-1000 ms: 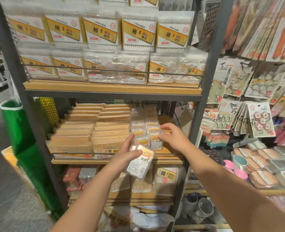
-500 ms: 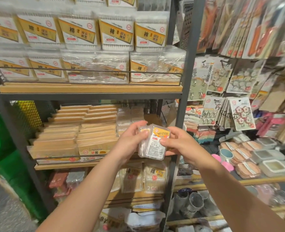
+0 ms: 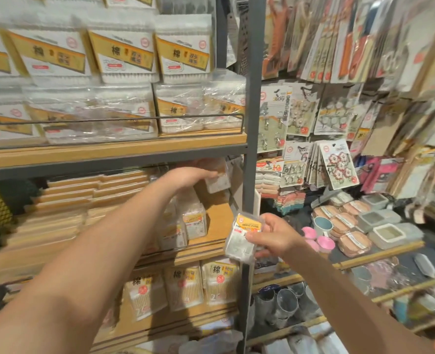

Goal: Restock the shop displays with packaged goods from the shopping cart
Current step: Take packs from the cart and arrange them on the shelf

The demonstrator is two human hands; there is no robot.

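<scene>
My left hand [image 3: 188,176] reaches deep into the middle shelf [image 3: 211,221] and grips a small clear pack [image 3: 217,178], blurred by motion, held up near the underside of the shelf above. My right hand [image 3: 272,235] pinches another small clear pack with a yellow label [image 3: 242,236] in front of the grey shelf post [image 3: 252,123], outside the shelf. Similar small packs [image 3: 190,221] stand in rows on the middle shelf below my left hand.
Flat tan boxes [image 3: 83,198] fill the left of the middle shelf. Cotton swab packs [image 3: 119,54] sit behind a wire rail on the shelf above, more packs [image 3: 183,284] on the one below. Hanging hook cards [image 3: 338,164] and lidded containers [image 3: 387,232] crowd the right.
The two hands held packs together in front of the shelf; now they have split. My left hand has carried one pack up and into the shelf, my right has dropped lower with the other.
</scene>
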